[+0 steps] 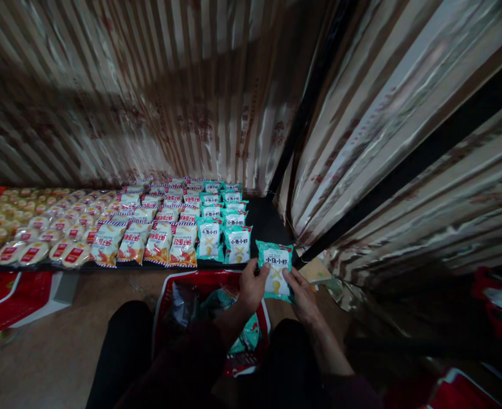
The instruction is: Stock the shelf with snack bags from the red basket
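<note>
A teal and white snack bag (276,279) is held upright between my two hands, its printed front turned toward me. My left hand (251,284) grips its left side with the thumb on the front. On the right side, my right hand (302,294) pinches the same bag. Just beyond, matching teal snack bags (237,245) stand in two columns on a black shelf (261,218). Below my left forearm sits a red plastic basket (162,301) with more teal bags (251,335) and a dark package (185,304) inside.
Left of the teal columns stand rows of striped-edge snack bags (157,243), then round wrapped pastries (35,253). Black metal posts (302,122) rise at the right, before striped plastic sheeting (182,102). A red box (16,295) lies on the floor at left.
</note>
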The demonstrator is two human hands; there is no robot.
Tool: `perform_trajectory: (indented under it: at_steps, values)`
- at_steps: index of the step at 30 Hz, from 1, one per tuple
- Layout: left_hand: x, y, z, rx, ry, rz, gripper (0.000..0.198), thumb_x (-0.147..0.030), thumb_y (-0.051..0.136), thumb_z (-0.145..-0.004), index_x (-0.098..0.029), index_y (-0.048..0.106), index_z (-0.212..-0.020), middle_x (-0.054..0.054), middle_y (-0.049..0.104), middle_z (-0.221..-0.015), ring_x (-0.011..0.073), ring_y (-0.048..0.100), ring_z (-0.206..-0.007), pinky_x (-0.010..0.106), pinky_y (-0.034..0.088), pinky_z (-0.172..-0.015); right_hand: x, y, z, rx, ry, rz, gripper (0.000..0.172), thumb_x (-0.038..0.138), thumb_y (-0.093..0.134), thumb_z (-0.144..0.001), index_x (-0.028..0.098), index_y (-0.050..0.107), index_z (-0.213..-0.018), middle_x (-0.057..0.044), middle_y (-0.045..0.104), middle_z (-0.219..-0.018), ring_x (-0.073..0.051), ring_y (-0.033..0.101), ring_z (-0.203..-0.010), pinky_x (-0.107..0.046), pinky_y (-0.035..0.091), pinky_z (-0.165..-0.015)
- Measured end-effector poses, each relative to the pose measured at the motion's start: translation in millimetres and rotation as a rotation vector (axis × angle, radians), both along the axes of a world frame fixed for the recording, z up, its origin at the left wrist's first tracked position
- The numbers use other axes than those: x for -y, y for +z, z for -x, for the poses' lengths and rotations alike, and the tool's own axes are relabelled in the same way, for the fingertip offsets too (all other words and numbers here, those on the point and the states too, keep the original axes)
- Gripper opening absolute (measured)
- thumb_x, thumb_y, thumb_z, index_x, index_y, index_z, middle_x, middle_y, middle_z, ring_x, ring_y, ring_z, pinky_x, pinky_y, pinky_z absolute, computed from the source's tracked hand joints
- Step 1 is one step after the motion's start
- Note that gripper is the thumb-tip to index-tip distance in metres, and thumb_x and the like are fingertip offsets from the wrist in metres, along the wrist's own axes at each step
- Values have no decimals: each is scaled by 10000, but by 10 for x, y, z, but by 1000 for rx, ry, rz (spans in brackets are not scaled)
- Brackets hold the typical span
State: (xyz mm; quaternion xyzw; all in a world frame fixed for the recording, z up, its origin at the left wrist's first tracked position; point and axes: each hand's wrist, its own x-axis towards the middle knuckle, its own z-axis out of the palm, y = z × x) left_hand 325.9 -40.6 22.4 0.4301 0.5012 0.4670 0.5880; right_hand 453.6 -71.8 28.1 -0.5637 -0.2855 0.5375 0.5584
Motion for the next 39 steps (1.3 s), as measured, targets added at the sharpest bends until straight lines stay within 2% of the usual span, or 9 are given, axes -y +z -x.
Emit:
perform_trajectory:
  at_steps: [5, 14, 19, 24, 30, 34, 39]
  values:
    - [-160, 55, -63, -93, -6, -76, 294, -455, 580, -848, -205, 648, -988, 44, 713, -946, 193, 650, -913, 319, 522, -838, -151, 49, -53, 40, 7, -19, 490, 540, 743, -659, 240, 686, -1042, -23, 758, -960, -273, 701, -902, -347, 582, -707]
    - [-383, 197, -233, -207, 71, -70, 231, -373, 524, -875, -215, 643, -993, 46, 711, -939, 191, 647, -891, 308, 496, -847, -332, 44, -206, 103, -68, -28, 578, 575, 752, -642, 225, 670, -1094, -28, 751, -983, -246, 694, -858, -329, 569, -712]
    - [-505, 326, -341, -216, 91, -46, 222, -335, 524, -870, -227, 640, -1026, 56, 719, -973, 204, 652, -940, 295, 484, -871, -397, 41, -193, 106, -119, -61, 651, 556, 759, -647, 256, 616, -1206, -19, 729, -1073, -232, 678, -909, -335, 553, -790]
    - [-603, 514, -427, -342, 83, -45, 338, -300, 463, -898, -174, 586, -1186, 124, 691, -1113, 228, 642, -1025, 315, 458, -923, -524, 121, -120, 135, -182, -109, 675, 592, 744, -639, 232, 631, -1199, -36, 738, -1027, -242, 667, -940, -343, 535, -834]
    - [-724, 732, -504, -437, 53, 48, 468, -267, 406, -913, -109, 460, -1350, 189, 610, -1273, 275, 595, -1155, 366, 432, -984, -707, 136, -129, 223, -243, -122, 593, 602, 714, -659, 237, 678, -1125, -26, 725, -1058, -238, 629, -1025, -313, 507, -857]
    - [-798, 778, -563, -437, 68, 58, 506, -223, 409, -895, -83, 419, -1381, 203, 538, -1361, 283, 525, -1254, 380, 395, -1043, -835, 115, -173, 260, -225, -155, 541, 584, 712, -672, 240, 695, -1089, -27, 713, -1086, -240, 614, -1061, -319, 491, -895]
    - [-897, 761, -654, -436, 124, 40, 521, -165, 444, -848, -118, 435, -1367, 166, 494, -1416, 240, 458, -1321, 338, 331, -1106, -1023, 102, -213, 151, -178, -144, 574, 565, 733, -662, 230, 671, -1124, -33, 733, -1036, -251, 651, -1004, -363, 501, -909]
